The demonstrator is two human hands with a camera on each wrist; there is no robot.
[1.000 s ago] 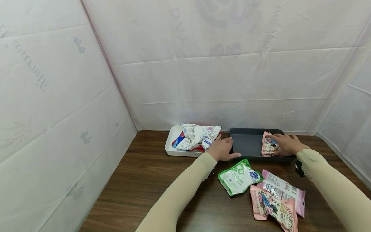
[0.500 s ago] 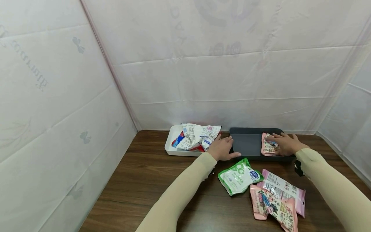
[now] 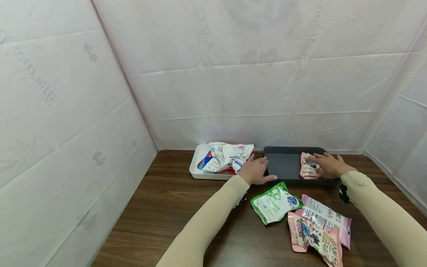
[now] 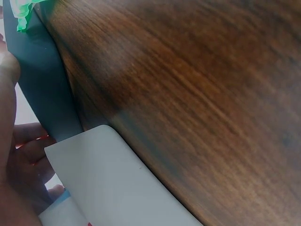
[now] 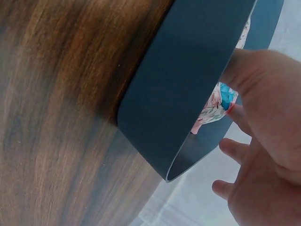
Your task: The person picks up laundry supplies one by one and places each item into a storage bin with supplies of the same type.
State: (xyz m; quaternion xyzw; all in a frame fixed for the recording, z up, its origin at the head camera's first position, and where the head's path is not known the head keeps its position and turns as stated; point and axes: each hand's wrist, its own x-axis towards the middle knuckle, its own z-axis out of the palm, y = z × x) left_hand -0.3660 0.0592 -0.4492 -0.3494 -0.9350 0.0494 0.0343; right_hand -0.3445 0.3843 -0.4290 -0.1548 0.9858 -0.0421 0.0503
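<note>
A small pink packet (image 3: 307,167) with a floral print lies at the right end of the dark grey tray (image 3: 283,167). Over it is my right hand (image 3: 330,167); in the right wrist view a fingertip touches the packet and the other fingers are loosely spread. My left hand (image 3: 255,172) rests with spread fingers between the dark tray and the white tray (image 3: 197,174), its thumb pointing right along the dark tray's front. White packets (image 3: 220,157) and a red-and-blue one (image 3: 205,161) fill the white tray, close to the left fingertips.
In front of the dark tray, a green-and-white pouch (image 3: 275,204) lies on the brown wooden table (image 3: 166,207). To its right are a pink-and-white packet (image 3: 328,217) and a larger peach packet (image 3: 315,237) partly on top of it. White sheeting (image 3: 213,92) encloses the back and sides.
The pink packet in the dark tray has settled slightly lower and flatter, and my right fingers have loosened on it a little. My left hand has stayed in place.
</note>
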